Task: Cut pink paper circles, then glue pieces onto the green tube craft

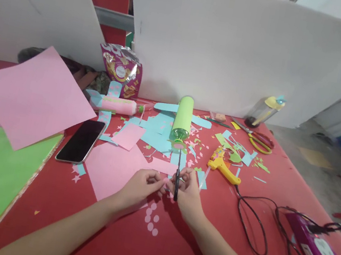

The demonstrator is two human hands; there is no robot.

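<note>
My right hand [190,192] is closed on a small pair of black scissors [176,185], whose blades point away from me. Beside it, my left hand [141,188] pinches a small piece of pink paper [166,181] at the scissors' left side. Several pink paper circles [150,226] lie on the red table just below my hands. Beyond the blades sits a bottle wrapped in green paper [184,116], with light blue paper wings [201,121]. A pink paper sheet [110,169] lies partly under my left forearm and hand.
A yellow glue gun [225,169] with a black cord lies to the right, near a purple power box [313,243]. At left are a phone [81,141], a large pink sheet [38,100] and a pink-wrapped bottle [118,105]. Large scissors [258,141] lie at back right among paper scraps.
</note>
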